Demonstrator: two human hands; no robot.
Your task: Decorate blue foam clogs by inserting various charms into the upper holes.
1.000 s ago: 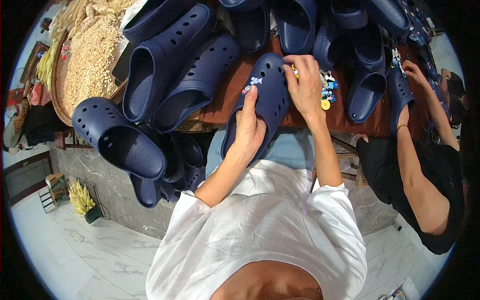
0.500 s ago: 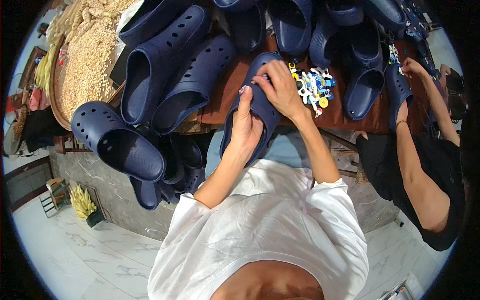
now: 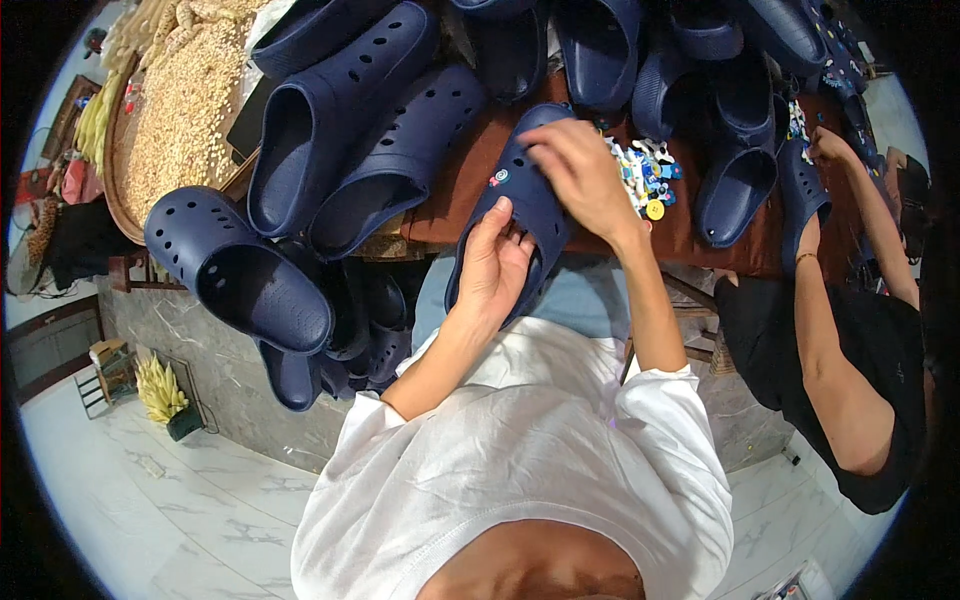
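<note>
A navy clog (image 3: 522, 195) with holes in its upper is held over my lap, toe pointing away from me. My left hand (image 3: 487, 262) grips it, fingers inside the foot opening and thumb on the upper. A small round charm (image 3: 498, 178) in light colours sits on the left side of the upper, just beyond that thumb. My right hand (image 3: 588, 185) is over the right side of the toe, its fingers bent and smeared by motion. Whether anything is in them does not show. Just right of this hand lies a pile of colourful charms (image 3: 645, 172).
More navy clogs (image 3: 335, 130) stand at the far edge and left of the brown-covered table (image 3: 440, 217). A loose clog (image 3: 235, 265) juts out at left, near a tray of pale kernels (image 3: 185, 120). At right, another person's hands (image 3: 828, 146) work on a clog.
My right hand has come away from the charm on the upper and shifted right, so the charm now shows. My left thumb has moved lower. The view has shifted slightly.
</note>
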